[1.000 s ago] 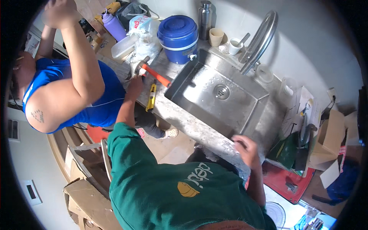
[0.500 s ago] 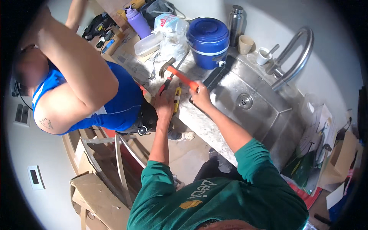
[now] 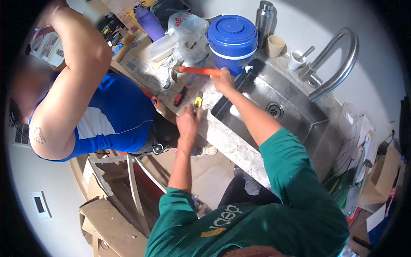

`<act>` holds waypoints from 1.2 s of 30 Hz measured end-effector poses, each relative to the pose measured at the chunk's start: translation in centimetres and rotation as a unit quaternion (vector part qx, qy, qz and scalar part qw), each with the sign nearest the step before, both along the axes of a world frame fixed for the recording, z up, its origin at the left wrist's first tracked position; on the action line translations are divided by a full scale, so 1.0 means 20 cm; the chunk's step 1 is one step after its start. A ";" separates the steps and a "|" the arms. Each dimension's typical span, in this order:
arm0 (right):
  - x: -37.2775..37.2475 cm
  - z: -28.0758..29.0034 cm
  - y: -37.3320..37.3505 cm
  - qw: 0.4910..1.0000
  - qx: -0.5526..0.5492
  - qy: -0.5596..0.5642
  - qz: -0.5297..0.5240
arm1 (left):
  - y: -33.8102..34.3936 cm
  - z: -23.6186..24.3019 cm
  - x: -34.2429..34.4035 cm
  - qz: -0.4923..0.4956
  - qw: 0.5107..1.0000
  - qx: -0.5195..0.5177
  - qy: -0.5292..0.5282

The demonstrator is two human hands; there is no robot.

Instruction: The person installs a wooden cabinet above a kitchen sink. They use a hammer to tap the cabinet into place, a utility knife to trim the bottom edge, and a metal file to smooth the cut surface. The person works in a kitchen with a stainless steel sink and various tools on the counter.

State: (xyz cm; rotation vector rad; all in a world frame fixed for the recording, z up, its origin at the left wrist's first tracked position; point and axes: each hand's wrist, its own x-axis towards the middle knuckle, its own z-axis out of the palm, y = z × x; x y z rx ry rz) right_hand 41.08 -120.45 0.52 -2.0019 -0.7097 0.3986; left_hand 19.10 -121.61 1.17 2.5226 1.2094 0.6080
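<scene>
While the right hand grips a hammer, the left hand, grip unclear, meets a yellow cutter near the bench edge.

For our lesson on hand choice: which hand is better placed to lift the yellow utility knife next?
Probably the left hand: its fingers are right at the near end of the yellow utility knife, while the right hand grips the orange-handled claw hammer.

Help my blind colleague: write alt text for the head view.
A person's right grip holds an orange-handled hammer over a mottled grey countertop, beside a rectangular steel sink; the left grip is at a slim yellow tool.
</scene>
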 end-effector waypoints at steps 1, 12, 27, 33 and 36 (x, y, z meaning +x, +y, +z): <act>-0.06 0.07 -0.02 0.986 0.008 0.163 0.013 | -0.06 -0.05 -0.03 0.005 0.999 0.052 0.010; -0.29 -0.14 -0.87 0.857 0.190 0.479 -0.017 | -0.55 0.05 -0.17 0.042 0.940 -0.272 -0.199; -0.19 0.96 -2.20 0.920 0.346 0.166 -0.074 | -1.46 0.56 0.25 -0.375 0.880 -0.204 -0.207; 0.44 1.57 -2.94 0.711 0.669 0.061 -0.206 | -1.65 0.27 0.33 -0.363 0.871 -0.301 -0.138; 0.85 1.71 -3.13 0.709 0.663 0.011 -0.239 | -1.86 0.17 0.31 -0.395 0.878 -0.267 -0.038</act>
